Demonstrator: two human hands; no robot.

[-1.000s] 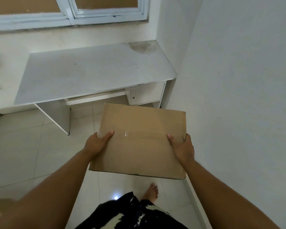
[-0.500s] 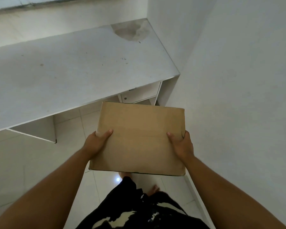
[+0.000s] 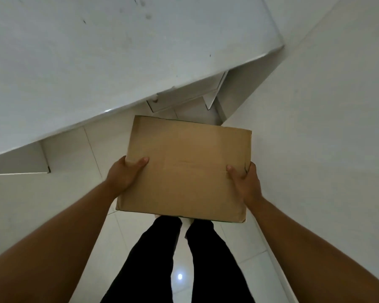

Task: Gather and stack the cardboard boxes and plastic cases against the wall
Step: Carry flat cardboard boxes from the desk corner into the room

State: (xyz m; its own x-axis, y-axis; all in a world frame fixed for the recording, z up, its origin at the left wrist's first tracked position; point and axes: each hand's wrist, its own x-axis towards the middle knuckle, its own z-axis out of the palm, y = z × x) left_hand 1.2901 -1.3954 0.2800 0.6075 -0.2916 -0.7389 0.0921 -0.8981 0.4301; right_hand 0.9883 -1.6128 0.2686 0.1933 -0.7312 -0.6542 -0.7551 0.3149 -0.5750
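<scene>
Gripping cardboard box (image 3: pixel 184 169) (closed), both hands.

The cardboard box (image 3: pixel 184 169) hides the feet (below 2 legs (image 3: pixel 153 259)); the desk (image 3: pixel 96 62) is cropped.

A white desk (image 3: pixel 96 62) fills the upper left of the view, its top marked with a few dark specks and scuffs. Under its right end hangs a drawer unit (image 3: pixel 184 99) with a small knob (image 3: pixel 155 101), and a side panel (image 3: pixel 245 84) closes that end. A second support panel (image 3: pixel 15 160) shows at the left. Below lies a floor of pale glossy tiles (image 3: pixel 42 204), with a small bright spot of reflected light (image 3: pixel 179 276) near the bottom.
</scene>
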